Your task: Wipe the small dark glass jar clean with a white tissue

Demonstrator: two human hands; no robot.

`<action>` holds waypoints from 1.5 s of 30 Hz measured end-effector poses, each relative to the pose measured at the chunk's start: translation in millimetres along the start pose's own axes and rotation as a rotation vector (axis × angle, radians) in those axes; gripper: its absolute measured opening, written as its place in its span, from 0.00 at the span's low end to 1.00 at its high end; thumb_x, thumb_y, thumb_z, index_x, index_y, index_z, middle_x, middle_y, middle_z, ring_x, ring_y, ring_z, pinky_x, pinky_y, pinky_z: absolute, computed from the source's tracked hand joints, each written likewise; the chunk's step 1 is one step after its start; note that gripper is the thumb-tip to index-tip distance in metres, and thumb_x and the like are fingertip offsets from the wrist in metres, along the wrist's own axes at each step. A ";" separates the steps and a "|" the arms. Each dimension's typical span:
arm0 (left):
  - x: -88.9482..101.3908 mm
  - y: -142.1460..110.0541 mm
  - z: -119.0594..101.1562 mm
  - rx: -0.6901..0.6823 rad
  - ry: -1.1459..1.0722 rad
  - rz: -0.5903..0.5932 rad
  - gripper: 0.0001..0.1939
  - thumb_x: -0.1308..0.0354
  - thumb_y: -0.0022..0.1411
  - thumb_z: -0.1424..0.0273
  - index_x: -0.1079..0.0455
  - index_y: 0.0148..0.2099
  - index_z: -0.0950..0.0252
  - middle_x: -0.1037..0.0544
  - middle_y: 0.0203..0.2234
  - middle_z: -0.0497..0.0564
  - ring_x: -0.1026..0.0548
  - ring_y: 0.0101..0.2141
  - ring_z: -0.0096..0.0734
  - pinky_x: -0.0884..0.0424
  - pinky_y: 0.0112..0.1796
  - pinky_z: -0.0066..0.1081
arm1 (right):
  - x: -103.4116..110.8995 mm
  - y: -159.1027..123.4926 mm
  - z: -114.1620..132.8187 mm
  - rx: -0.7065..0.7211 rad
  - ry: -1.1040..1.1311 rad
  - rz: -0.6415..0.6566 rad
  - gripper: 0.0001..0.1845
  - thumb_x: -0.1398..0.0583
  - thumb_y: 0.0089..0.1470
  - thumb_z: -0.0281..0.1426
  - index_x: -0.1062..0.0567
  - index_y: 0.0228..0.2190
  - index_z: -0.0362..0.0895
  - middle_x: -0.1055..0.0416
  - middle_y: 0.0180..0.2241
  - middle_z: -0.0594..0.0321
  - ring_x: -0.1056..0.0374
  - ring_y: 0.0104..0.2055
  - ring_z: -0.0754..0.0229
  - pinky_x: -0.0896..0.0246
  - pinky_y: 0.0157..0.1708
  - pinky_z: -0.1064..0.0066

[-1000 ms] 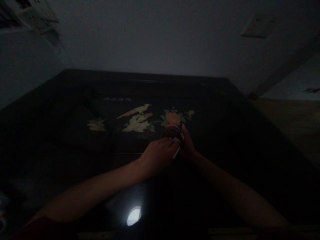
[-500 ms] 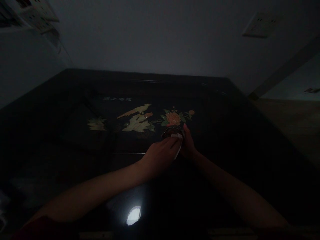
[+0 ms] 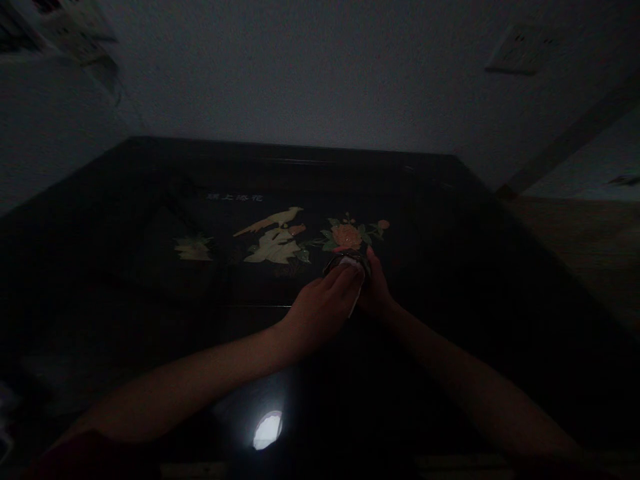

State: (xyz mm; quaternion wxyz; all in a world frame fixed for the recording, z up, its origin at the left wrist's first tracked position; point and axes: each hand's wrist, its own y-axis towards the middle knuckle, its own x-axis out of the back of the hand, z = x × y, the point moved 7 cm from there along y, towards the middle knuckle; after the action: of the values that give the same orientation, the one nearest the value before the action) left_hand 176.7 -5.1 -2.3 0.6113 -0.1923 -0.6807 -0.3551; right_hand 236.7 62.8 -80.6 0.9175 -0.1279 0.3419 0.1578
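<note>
Nearest you, a bright reflection point(image 3: 269, 430) shows on the glossy black tabletop point(image 3: 440, 280), below your left forearm point(image 3: 200, 377). Farther in, your left hand point(image 3: 320, 310) has its fingers closed on a white cloth or tissue point(image 3: 357, 301), which meets the near side of a small dark round object point(image 3: 332, 263). That object sits just past your left fingertips and to the left of your right hand point(image 3: 376, 287), which is clamped around it, thumb up along its right side; its exact shape is too dim to tell. Just beyond lie the orange flower point(image 3: 346, 235) and, leftward, the pale bird point(image 3: 275, 220). Farthest off, a wall socket point(image 3: 523, 50) is at upper right.
</note>
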 end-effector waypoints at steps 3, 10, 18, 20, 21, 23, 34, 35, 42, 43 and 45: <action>-1.4 -1.6 0.1 -0.003 0.000 -0.015 0.20 0.58 0.67 0.79 0.41 0.60 0.75 0.31 0.56 0.63 0.36 0.60 0.42 0.29 0.53 0.36 | 0.5 0.3 -1.3 -0.015 -0.012 -0.010 0.24 0.46 0.52 0.52 0.24 0.35 0.46 0.25 0.26 0.64 0.29 0.31 0.57 0.34 0.39 0.65; -1.7 -3.4 -0.4 0.007 0.011 0.020 0.21 0.59 0.67 0.79 0.42 0.61 0.75 0.34 0.59 0.63 0.39 0.62 0.43 0.29 0.53 0.36 | -0.2 -1.1 0.0 -0.026 -0.032 -0.039 0.23 0.47 0.52 0.51 0.24 0.34 0.46 0.26 0.27 0.64 0.29 0.32 0.57 0.35 0.41 0.65; -1.7 -4.0 -0.5 0.010 0.037 0.059 0.22 0.58 0.67 0.78 0.42 0.62 0.74 0.35 0.60 0.64 0.40 0.63 0.42 0.30 0.53 0.36 | -0.2 -1.0 0.3 -0.023 -0.032 -0.032 0.23 0.46 0.50 0.51 0.24 0.34 0.47 0.25 0.27 0.63 0.28 0.34 0.55 0.34 0.42 0.64; -3.6 -4.4 -0.2 0.004 0.044 0.058 0.22 0.58 0.68 0.78 0.41 0.62 0.73 0.36 0.61 0.63 0.40 0.62 0.42 0.30 0.53 0.36 | -0.5 -1.5 0.0 -0.034 -0.032 -0.036 0.23 0.46 0.50 0.52 0.24 0.34 0.47 0.25 0.27 0.63 0.28 0.35 0.54 0.34 0.42 0.63; -4.7 -4.6 0.2 0.003 0.048 0.056 0.22 0.58 0.68 0.78 0.41 0.62 0.73 0.36 0.61 0.63 0.40 0.62 0.42 0.29 0.52 0.36 | -0.3 -1.8 -0.3 -0.043 -0.032 -0.044 0.23 0.46 0.50 0.52 0.24 0.34 0.48 0.25 0.27 0.62 0.27 0.36 0.54 0.34 0.43 0.62; -7.5 -5.1 0.8 0.003 0.056 0.055 0.22 0.58 0.68 0.78 0.43 0.63 0.73 0.37 0.62 0.62 0.40 0.62 0.41 0.29 0.52 0.36 | 1.1 -2.1 -0.9 -0.056 -0.033 -0.073 0.24 0.46 0.49 0.53 0.25 0.33 0.48 0.25 0.26 0.61 0.27 0.37 0.53 0.33 0.43 0.61; -11.2 -5.2 2.0 0.033 0.089 0.037 0.23 0.60 0.68 0.78 0.45 0.64 0.76 0.38 0.62 0.64 0.40 0.62 0.42 0.30 0.54 0.36 | 4.1 -0.6 -3.1 -0.071 0.081 -0.124 0.22 0.47 0.53 0.50 0.24 0.31 0.46 0.24 0.27 0.62 0.27 0.39 0.55 0.32 0.43 0.64; -10.3 -4.7 1.9 0.033 0.078 0.033 0.23 0.59 0.68 0.79 0.45 0.64 0.76 0.38 0.62 0.64 0.40 0.62 0.43 0.31 0.54 0.36 | 3.6 -0.7 -2.8 -0.069 0.079 -0.118 0.22 0.47 0.53 0.50 0.24 0.31 0.46 0.23 0.28 0.62 0.27 0.39 0.55 0.32 0.44 0.64; -6.0 -2.8 4.4 0.053 -0.011 0.003 0.23 0.58 0.67 0.81 0.46 0.63 0.75 0.35 0.59 0.65 0.38 0.61 0.42 0.31 0.55 0.36 | -0.7 -2.4 0.6 -0.042 0.004 -0.096 0.23 0.46 0.51 0.51 0.24 0.32 0.46 0.23 0.30 0.61 0.27 0.44 0.52 0.33 0.45 0.61; -5.7 -2.8 4.1 0.045 -0.005 0.000 0.23 0.58 0.67 0.81 0.46 0.63 0.75 0.35 0.59 0.66 0.37 0.61 0.42 0.31 0.55 0.36 | -1.0 -2.4 0.8 -0.037 -0.002 -0.092 0.23 0.46 0.51 0.51 0.24 0.32 0.46 0.23 0.30 0.61 0.27 0.44 0.51 0.32 0.45 0.61; -5.9 -2.8 4.1 0.043 0.005 0.008 0.23 0.59 0.67 0.81 0.46 0.63 0.75 0.35 0.59 0.66 0.37 0.61 0.43 0.31 0.54 0.37 | -1.5 -2.3 0.9 -0.031 -0.011 -0.078 0.23 0.46 0.50 0.52 0.24 0.33 0.46 0.23 0.30 0.60 0.27 0.45 0.51 0.32 0.45 0.60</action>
State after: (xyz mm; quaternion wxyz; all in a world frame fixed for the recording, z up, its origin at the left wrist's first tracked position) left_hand 173.0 -3.1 -8.8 0.6183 -0.1809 -0.6860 -0.3383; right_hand 237.0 60.8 -78.6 0.9227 -0.1543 0.3294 0.1278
